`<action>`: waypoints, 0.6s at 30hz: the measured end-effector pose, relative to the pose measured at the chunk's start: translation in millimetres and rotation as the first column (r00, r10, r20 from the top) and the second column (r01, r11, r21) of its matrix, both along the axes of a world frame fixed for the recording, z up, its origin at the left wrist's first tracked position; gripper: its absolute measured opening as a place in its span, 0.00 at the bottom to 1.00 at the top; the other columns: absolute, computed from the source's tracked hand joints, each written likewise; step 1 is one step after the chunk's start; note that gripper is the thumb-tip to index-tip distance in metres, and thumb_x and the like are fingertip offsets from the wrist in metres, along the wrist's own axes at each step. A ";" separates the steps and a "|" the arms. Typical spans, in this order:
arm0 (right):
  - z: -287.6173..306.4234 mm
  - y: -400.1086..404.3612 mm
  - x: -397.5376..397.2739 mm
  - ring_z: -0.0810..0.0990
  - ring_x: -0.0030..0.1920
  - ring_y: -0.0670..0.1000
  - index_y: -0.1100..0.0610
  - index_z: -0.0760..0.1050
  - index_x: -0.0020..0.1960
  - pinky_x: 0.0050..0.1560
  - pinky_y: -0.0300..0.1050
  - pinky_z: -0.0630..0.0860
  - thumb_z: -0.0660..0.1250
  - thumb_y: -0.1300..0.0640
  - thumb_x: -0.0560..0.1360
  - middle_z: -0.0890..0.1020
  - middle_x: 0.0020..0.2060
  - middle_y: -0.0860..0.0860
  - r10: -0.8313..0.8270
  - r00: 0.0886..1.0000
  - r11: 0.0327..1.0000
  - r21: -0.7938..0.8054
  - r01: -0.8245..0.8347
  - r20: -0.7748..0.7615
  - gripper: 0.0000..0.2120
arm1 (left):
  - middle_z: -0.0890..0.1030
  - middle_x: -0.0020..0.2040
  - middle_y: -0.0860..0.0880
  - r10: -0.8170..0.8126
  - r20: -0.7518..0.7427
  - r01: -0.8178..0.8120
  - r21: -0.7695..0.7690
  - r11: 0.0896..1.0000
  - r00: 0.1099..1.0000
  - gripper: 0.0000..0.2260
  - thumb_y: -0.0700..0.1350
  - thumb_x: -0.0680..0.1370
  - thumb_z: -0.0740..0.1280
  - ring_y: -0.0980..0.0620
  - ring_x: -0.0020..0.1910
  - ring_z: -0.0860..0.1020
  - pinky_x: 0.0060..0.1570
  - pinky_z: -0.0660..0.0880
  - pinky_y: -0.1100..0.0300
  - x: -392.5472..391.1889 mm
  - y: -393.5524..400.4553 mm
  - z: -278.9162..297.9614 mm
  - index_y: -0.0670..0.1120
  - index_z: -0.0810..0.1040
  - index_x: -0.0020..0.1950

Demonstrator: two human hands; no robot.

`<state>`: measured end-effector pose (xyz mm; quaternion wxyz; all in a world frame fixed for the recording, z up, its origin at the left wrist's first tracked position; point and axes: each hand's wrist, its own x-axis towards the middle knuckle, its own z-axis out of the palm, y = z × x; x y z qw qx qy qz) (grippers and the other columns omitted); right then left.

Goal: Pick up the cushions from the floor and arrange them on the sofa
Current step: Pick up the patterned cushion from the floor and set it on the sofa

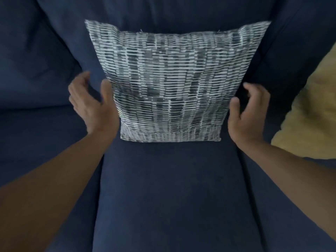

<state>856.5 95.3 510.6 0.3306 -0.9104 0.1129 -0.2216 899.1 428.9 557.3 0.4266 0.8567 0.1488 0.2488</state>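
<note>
Your left hand and right hand flanked the cushion upright against the sofa back, each grip spread, equally near.

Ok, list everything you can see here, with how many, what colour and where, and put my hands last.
Sofa: one, dark navy, fills the view.
Patterned cushion: one, white with grey-black dashes, upright on the middle seat, leaning on the backrest.
Yellow cushion: one, mustard yellow, right edge, partly cut off.
Left hand: one, open, at the patterned cushion's left edge; contact unclear from blur.
Right hand: one, open with curled fingers, beside the cushion's right edge, no grip.
</note>
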 end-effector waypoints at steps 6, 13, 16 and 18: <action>54.4 57.7 30.6 0.64 0.81 0.65 0.60 0.70 0.80 0.78 0.66 0.62 0.66 0.55 0.82 0.67 0.81 0.62 0.296 0.945 0.862 -0.466 -0.201 0.139 0.28 | 0.60 0.84 0.40 -0.540 -0.111 0.481 0.626 0.614 0.834 0.32 0.58 0.84 0.62 0.37 0.83 0.57 0.80 0.54 0.36 4.1 -56.0 30.2 0.42 0.62 0.83; 65.4 54.1 55.7 0.45 0.86 0.59 0.55 0.49 0.87 0.84 0.65 0.45 0.52 0.45 0.87 0.48 0.87 0.57 0.187 0.961 0.828 -0.494 -0.267 -0.206 0.32 | 0.39 0.86 0.45 -0.247 -0.433 0.497 0.721 0.482 0.867 0.32 0.63 0.86 0.42 0.40 0.85 0.39 0.81 0.38 0.36 40.2 -62.8 29.7 0.51 0.38 0.86; 69.4 31.4 60.6 0.42 0.86 0.57 0.54 0.42 0.87 0.84 0.65 0.42 0.47 0.42 0.87 0.44 0.87 0.55 0.138 0.943 0.820 -0.499 -0.281 -0.304 0.34 | 0.38 0.86 0.45 -0.166 -0.472 0.495 0.764 0.414 0.866 0.31 0.64 0.85 0.38 0.40 0.85 0.38 0.80 0.38 0.34 51.2 -43.1 30.7 0.53 0.35 0.85; 72.1 23.1 61.6 0.42 0.86 0.56 0.54 0.42 0.87 0.83 0.65 0.42 0.46 0.42 0.87 0.44 0.87 0.55 0.136 0.936 0.808 -0.511 -0.294 -0.324 0.34 | 0.38 0.86 0.45 -0.127 -0.476 0.486 0.789 0.377 0.870 0.31 0.63 0.86 0.38 0.39 0.85 0.39 0.80 0.38 0.33 55.9 -32.2 33.8 0.52 0.35 0.85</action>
